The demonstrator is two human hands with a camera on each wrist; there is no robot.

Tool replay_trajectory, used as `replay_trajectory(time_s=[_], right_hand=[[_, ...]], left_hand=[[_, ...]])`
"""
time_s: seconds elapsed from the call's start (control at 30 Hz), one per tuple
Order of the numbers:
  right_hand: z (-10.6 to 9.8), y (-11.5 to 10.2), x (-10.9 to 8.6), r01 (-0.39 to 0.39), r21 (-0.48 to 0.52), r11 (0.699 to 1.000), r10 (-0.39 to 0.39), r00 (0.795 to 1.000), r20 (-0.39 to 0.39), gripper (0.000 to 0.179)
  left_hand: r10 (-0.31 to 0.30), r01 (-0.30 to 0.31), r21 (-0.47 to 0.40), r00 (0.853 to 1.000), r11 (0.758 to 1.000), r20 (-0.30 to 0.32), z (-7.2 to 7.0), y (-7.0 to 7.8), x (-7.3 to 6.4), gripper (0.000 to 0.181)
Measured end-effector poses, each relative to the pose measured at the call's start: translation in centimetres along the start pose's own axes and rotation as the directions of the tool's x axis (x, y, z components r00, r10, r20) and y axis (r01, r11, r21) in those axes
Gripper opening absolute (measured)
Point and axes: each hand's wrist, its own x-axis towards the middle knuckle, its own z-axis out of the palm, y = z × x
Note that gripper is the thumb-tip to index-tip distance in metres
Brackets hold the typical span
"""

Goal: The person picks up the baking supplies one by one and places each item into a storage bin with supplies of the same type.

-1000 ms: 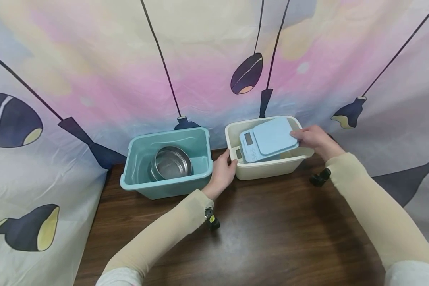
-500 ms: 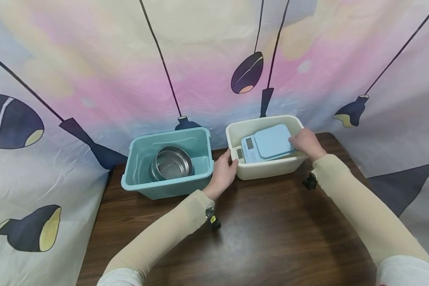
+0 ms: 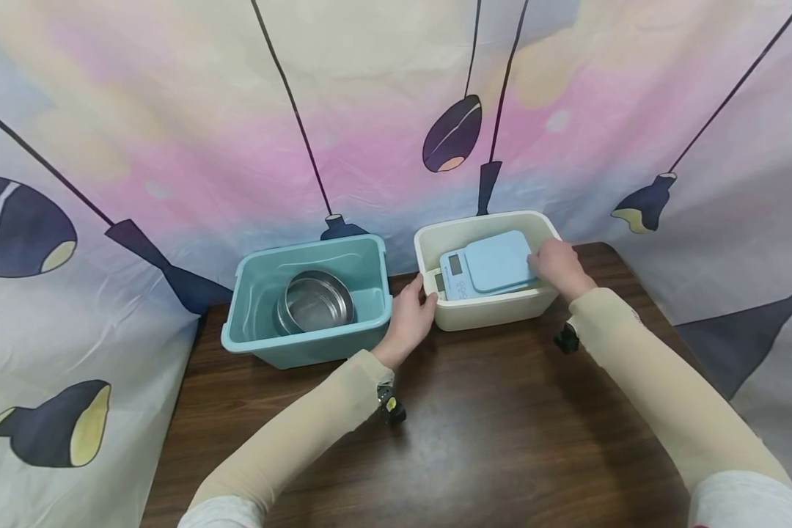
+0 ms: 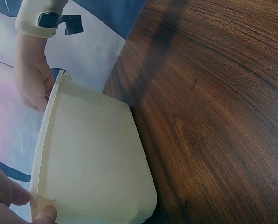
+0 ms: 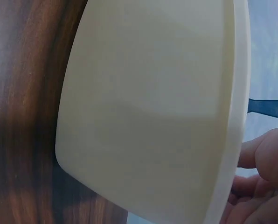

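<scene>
A light blue kitchen scale point(image 3: 498, 262) lies inside the cream plastic bin point(image 3: 488, 317), its display at the left. My right hand point(image 3: 561, 268) reaches over the bin's right end and grips the scale's right edge; the fingertips are partly hidden. In the right wrist view, the bin's wall point(image 5: 148, 116) hides the scale. My left hand point(image 3: 409, 323) pinches the bin's left rim between thumb and fingers, as the left wrist view shows by the thumb and finger point(image 4: 17, 193). Part of another display point(image 3: 439, 282) shows at the left, beneath the scale.
To the left stands a teal plastic bin point(image 3: 303, 342) with round metal pans point(image 3: 317, 301) inside. Both bins sit on a dark wooden table point(image 3: 475, 433), close to a printed curtain point(image 3: 369, 110) along the back.
The blue scale has gone from tilted, with its right end raised above the rim, to lying lower inside the cream bin. My right hand has moved down and left with it; the left stays put.
</scene>
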Motion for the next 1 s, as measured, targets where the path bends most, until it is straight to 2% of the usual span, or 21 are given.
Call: replay_trajectory(time_s=[0.1,0.23,0.43,0.57,0.7,0.83,0.93,1.0], right_hand=[[0.0,-0.2,0.0,0.043,0.001,0.999,-0.043,0.999,0.002,0.042],[-0.1,-0.2,-0.2,0.066,0.049,0.997,-0.065,0.998,-0.008,0.041],[0.1,0.1,-0.9,0.095,0.082,0.992,-0.090,0.994,-0.063,0.028],[0.2,0.5,-1.8,0.118,0.108,0.987,-0.106,0.988,-0.109,0.036],[0.1,0.7,-2.8,0.156,0.133,0.979,-0.132,0.976,-0.175,0.039],[0.2,0.9,-3.9,0.208,0.135,0.969,-0.171,0.955,-0.244,0.041],[0.5,1.1,-4.7,0.249,0.130,0.960,-0.205,0.937,-0.283,0.043],[0.7,1.2,-5.3,0.278,0.129,0.952,-0.227,0.923,-0.310,0.044]], left_hand=[[-0.005,0.005,-0.004,1.000,1.000,-0.006,-0.1,-0.1,0.0,0.056],[-0.005,0.005,-0.018,1.000,1.000,-0.006,-0.2,-0.2,0.0,0.056],[-0.015,0.016,-0.073,1.000,0.997,0.012,-0.5,-0.4,-0.3,0.059],[-0.017,0.019,-0.094,0.999,0.995,0.029,-0.6,-0.4,-0.8,0.062],[0.035,-0.033,-0.048,0.999,0.998,0.041,-0.8,-0.3,-1.4,0.061],[0.104,-0.104,0.003,0.990,0.995,0.092,-1.2,-0.2,-2.6,0.065],[0.144,-0.157,0.088,0.980,0.984,0.136,-1.4,0.0,-3.7,0.070],[0.170,-0.195,0.157,0.972,0.968,0.159,-1.5,0.1,-4.4,0.070]])
